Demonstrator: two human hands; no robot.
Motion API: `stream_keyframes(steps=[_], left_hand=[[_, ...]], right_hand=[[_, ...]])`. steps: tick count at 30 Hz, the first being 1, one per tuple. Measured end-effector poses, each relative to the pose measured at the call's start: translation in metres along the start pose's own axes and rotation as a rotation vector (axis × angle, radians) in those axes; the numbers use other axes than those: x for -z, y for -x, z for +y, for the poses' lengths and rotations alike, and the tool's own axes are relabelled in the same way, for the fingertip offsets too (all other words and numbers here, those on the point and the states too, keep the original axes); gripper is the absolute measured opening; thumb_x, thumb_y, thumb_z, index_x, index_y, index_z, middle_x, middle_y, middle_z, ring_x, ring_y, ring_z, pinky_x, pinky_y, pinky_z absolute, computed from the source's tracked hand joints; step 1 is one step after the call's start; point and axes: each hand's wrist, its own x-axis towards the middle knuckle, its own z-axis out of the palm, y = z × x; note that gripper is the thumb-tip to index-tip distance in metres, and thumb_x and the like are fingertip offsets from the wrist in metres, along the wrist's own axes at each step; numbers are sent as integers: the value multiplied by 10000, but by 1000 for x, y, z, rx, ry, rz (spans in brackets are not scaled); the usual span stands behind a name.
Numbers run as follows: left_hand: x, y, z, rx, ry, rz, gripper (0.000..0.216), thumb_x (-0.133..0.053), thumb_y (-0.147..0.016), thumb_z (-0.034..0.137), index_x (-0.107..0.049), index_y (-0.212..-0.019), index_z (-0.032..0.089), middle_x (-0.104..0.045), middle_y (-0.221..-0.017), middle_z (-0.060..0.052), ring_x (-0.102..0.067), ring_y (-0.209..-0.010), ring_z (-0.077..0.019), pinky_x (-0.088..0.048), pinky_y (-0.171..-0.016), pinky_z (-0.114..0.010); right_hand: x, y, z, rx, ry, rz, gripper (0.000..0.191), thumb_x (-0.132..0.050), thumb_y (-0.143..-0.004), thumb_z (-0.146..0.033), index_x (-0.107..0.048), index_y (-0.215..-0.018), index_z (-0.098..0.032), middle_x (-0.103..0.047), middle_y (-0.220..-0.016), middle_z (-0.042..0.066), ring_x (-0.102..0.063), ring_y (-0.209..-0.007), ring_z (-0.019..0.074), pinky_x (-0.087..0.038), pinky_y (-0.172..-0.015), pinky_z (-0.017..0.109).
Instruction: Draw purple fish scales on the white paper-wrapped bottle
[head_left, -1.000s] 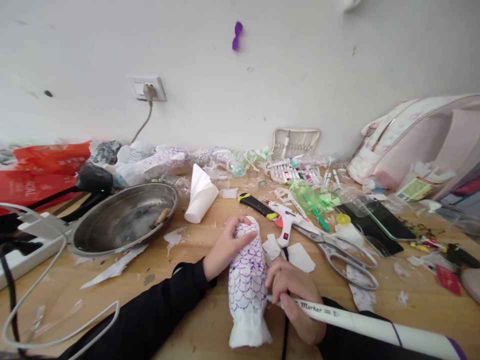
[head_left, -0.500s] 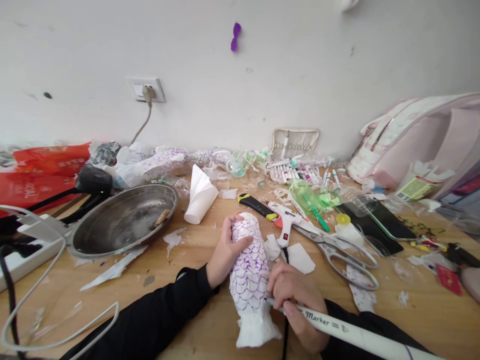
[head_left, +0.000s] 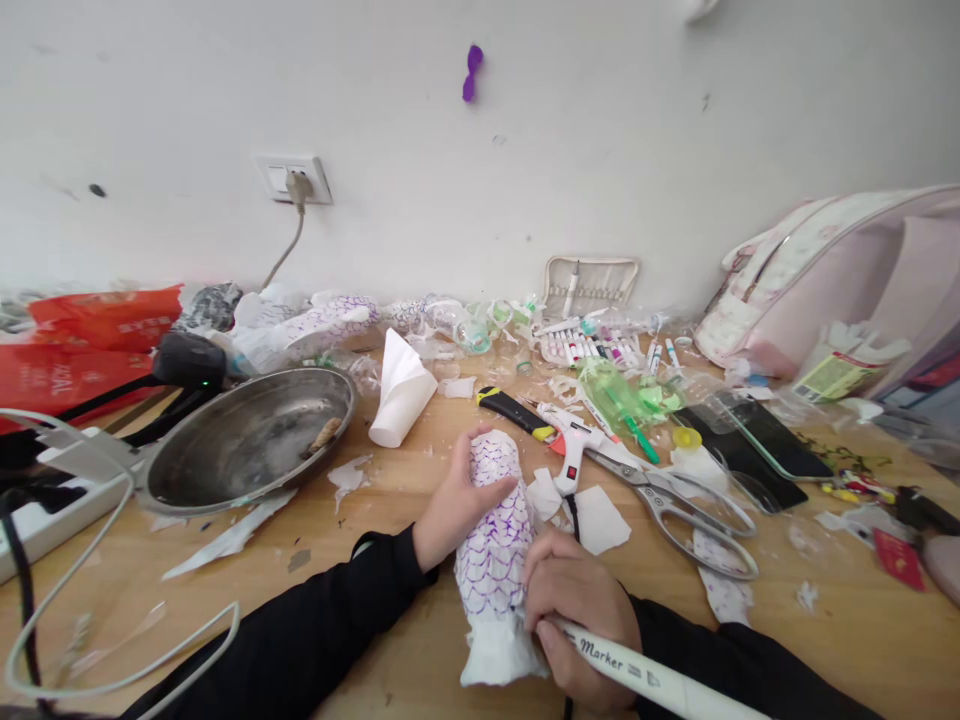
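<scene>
- Resembles an indoor craft corner.
- Identified by glue gun (head_left: 574, 442), scissors (head_left: 643, 481) and markers (head_left: 591, 347) on a wooden table (head_left: 409, 485).
- Bordered by wall socket (head_left: 291, 179) and backpack (head_left: 817, 275).

Just one cam to go on, worn on the head. Looks forward and down over the worktop (head_left: 862, 650), basically the wearer's own angle. Sits pretty near the left hand (head_left: 461, 508) and right hand (head_left: 579, 610), low in frame, with the wall (head_left: 420, 200) farther off, straight ahead. Covers a wide stretch, from red bag (head_left: 75, 378) far left to pink backpack (head_left: 832, 265) far right.
</scene>
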Motion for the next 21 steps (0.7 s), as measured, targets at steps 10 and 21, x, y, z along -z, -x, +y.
stream_keyframes(steps=[10,21], left_hand=[[0,2,5,11,51,-28,603,-613,-675,279,-330,-1201,194,-505,-1156,-69,-469,-1127,-239,-321,-1012,-377],[1,1,5,28,48,-34,556,-605,-675,263,-344,-1163,204,-537,-1065,-44,-507,-1055,-225,-362,-967,-378]], right_hand=[[-1,-1,0,-27,12,17,202,-400,-814,-164,-453,-634,-239,-513,-456,15,-597,-603,207,-511,-513,323],[3,-6,0,-44,-66,109,279,-361,-867,-172,-485,-623,-228,-515,-478,30,-589,-556,209,-502,-494,325]])
